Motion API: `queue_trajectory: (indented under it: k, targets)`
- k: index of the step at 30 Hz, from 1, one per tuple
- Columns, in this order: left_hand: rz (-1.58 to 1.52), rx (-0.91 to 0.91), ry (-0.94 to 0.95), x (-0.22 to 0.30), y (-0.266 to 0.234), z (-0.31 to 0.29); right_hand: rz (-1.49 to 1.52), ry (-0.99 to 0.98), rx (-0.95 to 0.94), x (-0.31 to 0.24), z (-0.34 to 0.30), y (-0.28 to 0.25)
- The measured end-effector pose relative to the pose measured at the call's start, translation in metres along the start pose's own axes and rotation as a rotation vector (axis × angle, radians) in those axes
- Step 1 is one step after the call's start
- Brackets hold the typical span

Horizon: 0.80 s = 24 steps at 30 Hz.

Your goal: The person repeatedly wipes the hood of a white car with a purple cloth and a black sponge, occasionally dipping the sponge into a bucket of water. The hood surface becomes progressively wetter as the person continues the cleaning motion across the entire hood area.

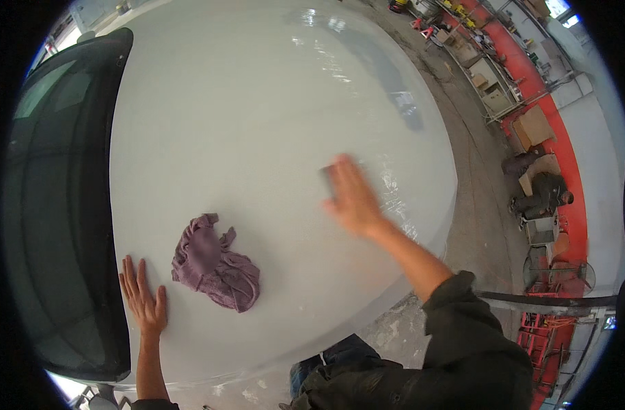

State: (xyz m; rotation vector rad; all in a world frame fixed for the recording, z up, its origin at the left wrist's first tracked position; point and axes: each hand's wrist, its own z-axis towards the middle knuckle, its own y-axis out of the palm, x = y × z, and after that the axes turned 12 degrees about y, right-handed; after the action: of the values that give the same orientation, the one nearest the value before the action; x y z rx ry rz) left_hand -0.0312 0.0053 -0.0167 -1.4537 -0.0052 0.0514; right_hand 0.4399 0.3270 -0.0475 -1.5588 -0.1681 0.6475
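Right hand (355, 201), slightly blurred: fingers pressed together, pinching a small dark pad (328, 176) between thumb and fingers, over the right half of a pale car hood (257, 123); whether the pad touches the paint cannot be told. Left hand (145, 304): palm down on the near left part of the hood, fingers spread, with nothing in its grasp. Just right of the left hand lies a crumpled purple cloth (223, 270), well apart from the pad. The dark windshield (59, 205) borders the hood on the left; bright reflections (391, 188) streak its right side. Beyond, to the right, are a concrete floor (486, 191), a seated person (548, 195), a red and white wall (573, 157) and, farther off, loaded shelves (493, 78)
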Motion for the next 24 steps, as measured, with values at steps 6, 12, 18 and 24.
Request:
queue_trajectory:
  k: [6, 12, 18, 24]
  targets:
    - [-0.048, 0.002, 0.001, 0.015, 0.001, 0.013, -0.047, 0.449, 0.198, 0.089, 0.039, -0.018]
    - [-0.016, -0.021, 0.009, 0.008, -0.005, 0.009, 0.088, -0.085, 0.090, -0.096, 0.119, 0.010]
    - [-0.058, -0.042, -0.041, 0.004, -0.019, 0.001, 0.010, 0.258, 0.036, 0.002, 0.187, -0.009]
    - [-0.138, -0.093, -0.092, 0.019, -0.020, 0.017, -0.115, 0.415, 0.123, 0.015, 0.258, -0.021]
